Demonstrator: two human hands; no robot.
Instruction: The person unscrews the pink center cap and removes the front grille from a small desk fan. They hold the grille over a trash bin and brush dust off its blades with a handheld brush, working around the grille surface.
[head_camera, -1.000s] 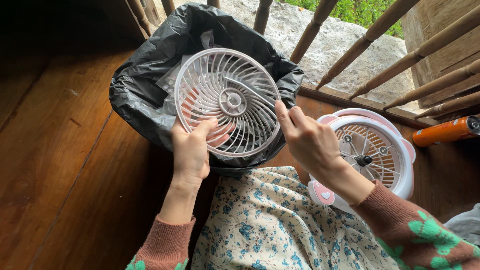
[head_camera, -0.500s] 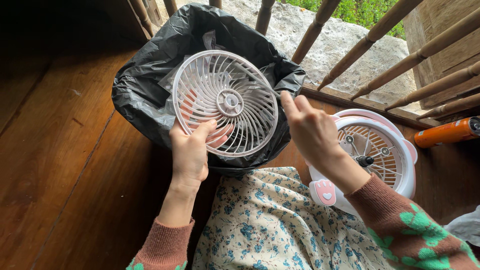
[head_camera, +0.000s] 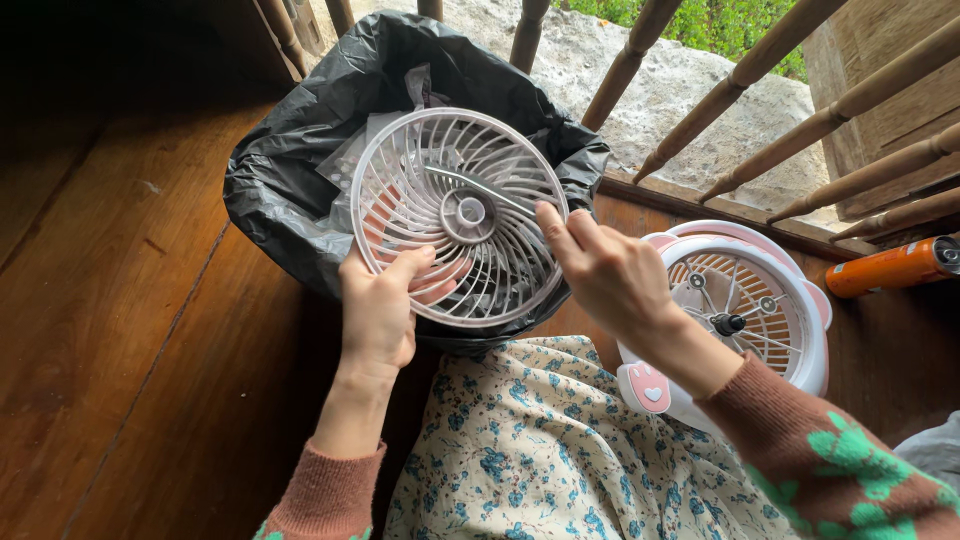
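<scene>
grille (head_camera: 460, 215) now sits tilted over the bin (head_camera: 290, 190), turned a little since a second ago. left hand (head_camera: 378, 310) pinches its rim at 7 o'clock; right hand (head_camera: 600, 270) has slid to pinch the 3 o'clock edge. fan (head_camera: 745, 310) rests open at 4 o'clock.

I seem to be on a home's wooden porch or balcony: worn plank floor (head_camera: 130, 300) underneath, turned wooden railing posts (head_camera: 700, 110) on the far side, with rough stone (head_camera: 640, 70) and green plants (head_camera: 720, 25) beyond them.
</scene>
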